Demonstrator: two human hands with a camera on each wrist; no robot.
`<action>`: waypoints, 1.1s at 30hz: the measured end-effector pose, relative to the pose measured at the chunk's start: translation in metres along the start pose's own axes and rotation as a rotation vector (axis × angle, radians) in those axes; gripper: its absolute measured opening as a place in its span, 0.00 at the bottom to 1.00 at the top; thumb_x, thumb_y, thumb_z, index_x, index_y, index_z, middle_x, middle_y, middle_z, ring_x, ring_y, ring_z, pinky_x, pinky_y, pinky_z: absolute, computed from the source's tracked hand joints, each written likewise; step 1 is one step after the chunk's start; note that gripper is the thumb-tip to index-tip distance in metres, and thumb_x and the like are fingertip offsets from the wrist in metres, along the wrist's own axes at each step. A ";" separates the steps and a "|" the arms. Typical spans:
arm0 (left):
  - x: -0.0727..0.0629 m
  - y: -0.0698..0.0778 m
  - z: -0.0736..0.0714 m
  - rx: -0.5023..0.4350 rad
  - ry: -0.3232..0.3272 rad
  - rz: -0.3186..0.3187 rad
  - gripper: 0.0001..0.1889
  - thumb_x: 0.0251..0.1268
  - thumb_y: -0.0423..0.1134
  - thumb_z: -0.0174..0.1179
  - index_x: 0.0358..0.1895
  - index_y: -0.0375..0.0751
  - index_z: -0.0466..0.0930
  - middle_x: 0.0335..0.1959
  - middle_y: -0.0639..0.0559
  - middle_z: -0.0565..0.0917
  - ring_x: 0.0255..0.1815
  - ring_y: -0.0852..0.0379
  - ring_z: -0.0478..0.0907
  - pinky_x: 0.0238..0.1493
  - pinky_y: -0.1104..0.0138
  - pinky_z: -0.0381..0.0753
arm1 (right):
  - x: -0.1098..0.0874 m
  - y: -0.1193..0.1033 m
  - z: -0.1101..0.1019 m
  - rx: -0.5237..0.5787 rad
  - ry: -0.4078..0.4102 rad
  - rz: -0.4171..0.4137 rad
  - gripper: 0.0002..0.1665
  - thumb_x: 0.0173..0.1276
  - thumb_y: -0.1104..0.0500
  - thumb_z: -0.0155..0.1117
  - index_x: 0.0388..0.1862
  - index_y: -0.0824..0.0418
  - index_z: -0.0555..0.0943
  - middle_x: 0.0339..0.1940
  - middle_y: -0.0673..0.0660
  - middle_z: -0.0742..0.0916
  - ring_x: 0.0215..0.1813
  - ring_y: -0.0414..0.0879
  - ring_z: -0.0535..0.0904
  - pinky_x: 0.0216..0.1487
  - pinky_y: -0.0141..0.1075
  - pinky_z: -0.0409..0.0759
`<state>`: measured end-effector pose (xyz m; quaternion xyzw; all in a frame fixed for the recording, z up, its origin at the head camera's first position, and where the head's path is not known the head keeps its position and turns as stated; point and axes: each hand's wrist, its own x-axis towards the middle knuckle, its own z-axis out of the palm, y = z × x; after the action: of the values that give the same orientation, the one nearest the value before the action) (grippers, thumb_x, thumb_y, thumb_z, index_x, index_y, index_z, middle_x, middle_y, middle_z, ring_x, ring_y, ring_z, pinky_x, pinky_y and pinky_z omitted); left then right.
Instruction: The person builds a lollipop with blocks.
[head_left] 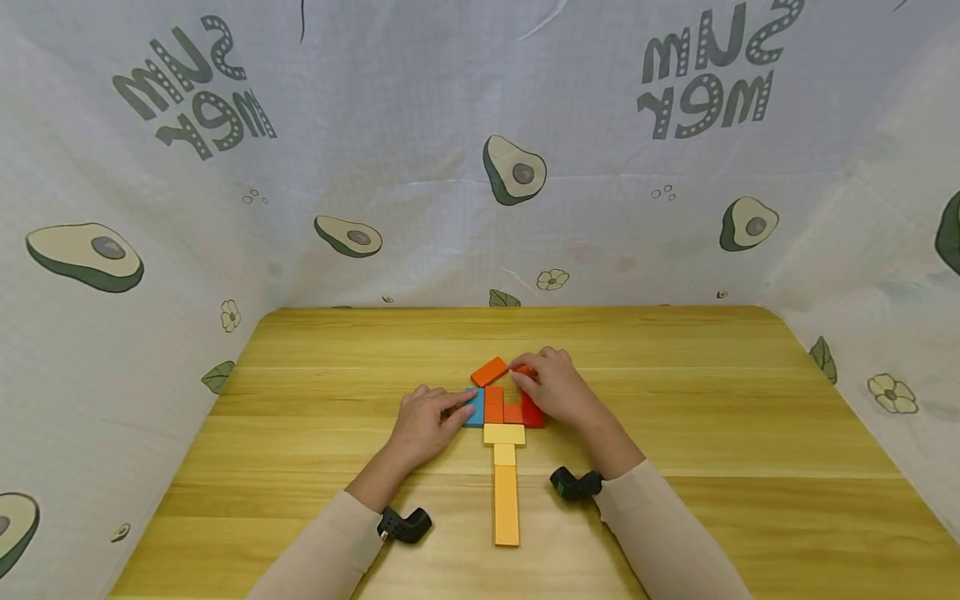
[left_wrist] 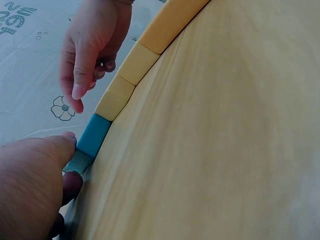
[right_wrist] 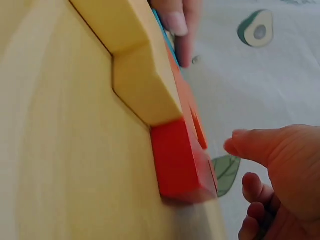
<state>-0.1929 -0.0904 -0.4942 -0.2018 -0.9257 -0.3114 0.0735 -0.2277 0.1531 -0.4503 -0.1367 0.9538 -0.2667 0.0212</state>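
Flat blocks lie in a pattern on the wooden table. My left hand (head_left: 425,422) grips a blue block (head_left: 476,408) by its left side with thumb and index finger. Beyond the pattern, my right hand (head_left: 557,384) pinches an orange block (head_left: 524,370), partly hidden by the fingers. Under that hand lies a red block (head_left: 532,412), also seen as a red block (right_wrist: 176,159) in the right wrist view. Between the blue and red ones sit smaller orange pieces (head_left: 493,405). Another orange block (head_left: 490,372) lies slanted above the blue one.
Below the coloured row, a wide pale-yellow block (head_left: 504,434), a small yellow block (head_left: 505,454) and a long yellow-orange block (head_left: 506,506) form a stem towards me. A printed cloth (head_left: 420,167) hangs behind the wooden table (head_left: 300,433).
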 end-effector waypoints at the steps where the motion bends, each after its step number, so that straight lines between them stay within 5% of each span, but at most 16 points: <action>1: 0.000 0.000 0.000 -0.003 0.003 0.002 0.16 0.73 0.50 0.63 0.60 0.59 0.86 0.24 0.62 0.79 0.29 0.63 0.62 0.38 0.65 0.57 | 0.001 0.003 -0.002 0.011 0.010 0.017 0.15 0.76 0.52 0.64 0.56 0.55 0.85 0.38 0.57 0.78 0.45 0.53 0.69 0.41 0.40 0.70; 10: -0.001 0.001 0.001 -0.006 0.018 0.002 0.16 0.72 0.50 0.64 0.60 0.59 0.87 0.22 0.63 0.76 0.29 0.63 0.61 0.38 0.65 0.55 | 0.005 0.017 -0.005 0.065 0.012 0.141 0.18 0.74 0.48 0.65 0.54 0.59 0.83 0.34 0.57 0.78 0.38 0.50 0.72 0.39 0.39 0.71; 17: -0.001 0.001 0.001 -0.007 0.014 -0.002 0.16 0.72 0.50 0.63 0.60 0.58 0.86 0.22 0.63 0.76 0.29 0.63 0.61 0.39 0.65 0.55 | 0.007 0.020 0.000 0.054 -0.015 0.132 0.22 0.74 0.50 0.64 0.61 0.59 0.82 0.31 0.56 0.77 0.35 0.49 0.71 0.36 0.37 0.67; 29: 0.000 0.001 0.002 -0.001 0.009 -0.003 0.17 0.72 0.50 0.63 0.60 0.58 0.86 0.23 0.62 0.78 0.29 0.63 0.61 0.39 0.65 0.55 | 0.006 0.023 0.000 0.049 0.011 0.222 0.21 0.75 0.47 0.62 0.55 0.60 0.80 0.33 0.57 0.78 0.36 0.50 0.73 0.38 0.39 0.69; 33: 0.000 0.001 0.003 0.011 0.014 -0.004 0.16 0.72 0.50 0.63 0.60 0.58 0.87 0.23 0.62 0.78 0.29 0.63 0.62 0.38 0.65 0.56 | 0.006 0.027 -0.003 0.068 0.011 0.194 0.20 0.76 0.49 0.61 0.57 0.60 0.79 0.33 0.58 0.78 0.36 0.50 0.73 0.38 0.39 0.70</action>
<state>-0.1925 -0.0884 -0.4960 -0.1975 -0.9272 -0.3079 0.0806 -0.2407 0.1752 -0.4619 -0.0412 0.9531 -0.2962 0.0462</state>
